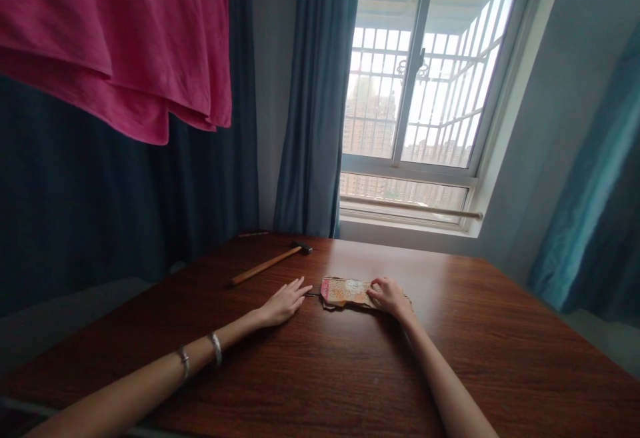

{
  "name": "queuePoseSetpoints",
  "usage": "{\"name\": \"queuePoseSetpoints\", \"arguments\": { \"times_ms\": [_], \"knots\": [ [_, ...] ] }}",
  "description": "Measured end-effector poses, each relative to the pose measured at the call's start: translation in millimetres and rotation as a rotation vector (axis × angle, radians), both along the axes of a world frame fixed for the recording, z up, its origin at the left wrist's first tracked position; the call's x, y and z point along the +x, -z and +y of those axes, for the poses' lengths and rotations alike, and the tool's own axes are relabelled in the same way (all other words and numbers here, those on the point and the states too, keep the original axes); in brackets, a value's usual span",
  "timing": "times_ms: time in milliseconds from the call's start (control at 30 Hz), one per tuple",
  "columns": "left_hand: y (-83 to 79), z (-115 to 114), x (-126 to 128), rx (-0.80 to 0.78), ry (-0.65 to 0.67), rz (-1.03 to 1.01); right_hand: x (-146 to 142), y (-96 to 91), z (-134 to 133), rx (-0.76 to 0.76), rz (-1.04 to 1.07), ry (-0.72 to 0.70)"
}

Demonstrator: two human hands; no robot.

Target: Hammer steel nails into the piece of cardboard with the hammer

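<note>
A worn, ragged-edged strip of patterned cardboard (345, 291), pink at its left end and with a pale patch in the middle, lies on the brown wooden table (320, 371). My right hand (390, 297) has its fingers bent down onto the strip's right part, gripping it. My left hand (283, 301) rests palm down left of the strip, fingers stretched out. Its fingertips reach a thin dark piece (313, 291) that sticks out at the cardboard's left end; what this piece is, I cannot make out.
Beyond my left hand lies a hammer (267, 263) with a wooden handle and dark head. A small thin item (253, 233) sits near the table's far left edge. Blue curtains (315, 105), a barred window (410, 91) and a hanging pink cloth (150, 45) surround the table.
</note>
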State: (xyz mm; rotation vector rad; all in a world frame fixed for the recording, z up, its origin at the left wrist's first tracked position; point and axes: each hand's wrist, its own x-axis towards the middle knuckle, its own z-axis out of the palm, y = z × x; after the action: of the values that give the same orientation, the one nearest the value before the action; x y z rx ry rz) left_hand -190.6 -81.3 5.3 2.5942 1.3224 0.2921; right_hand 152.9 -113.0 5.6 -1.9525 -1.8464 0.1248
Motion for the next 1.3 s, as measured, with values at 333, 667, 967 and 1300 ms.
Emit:
{"name": "queuePoseSetpoints", "arguments": {
  "times_ms": [333, 667, 967, 1300],
  "knots": [
    [14.1, 49.7, 5.6, 0.117, 0.113, -0.250, -0.6, 10.5, 4.7, 0.042, -0.008, 0.030],
    [6.9, 43.7, 10.1, 0.163, 0.375, -0.332, 1.8, 14.1, 6.4, 0.060, -0.005, 0.025],
    [-7.0, 54.8, -3.2, 0.400, 0.391, -0.071, 1.7, 12.2, 6.4, 0.061, 0.007, 0.022],
    [-8.4, 41.8, 4.8, 0.446, 0.239, -0.122, -0.6, 9.3, 6.4, 0.106, 0.053, 0.003]
  ]
}}
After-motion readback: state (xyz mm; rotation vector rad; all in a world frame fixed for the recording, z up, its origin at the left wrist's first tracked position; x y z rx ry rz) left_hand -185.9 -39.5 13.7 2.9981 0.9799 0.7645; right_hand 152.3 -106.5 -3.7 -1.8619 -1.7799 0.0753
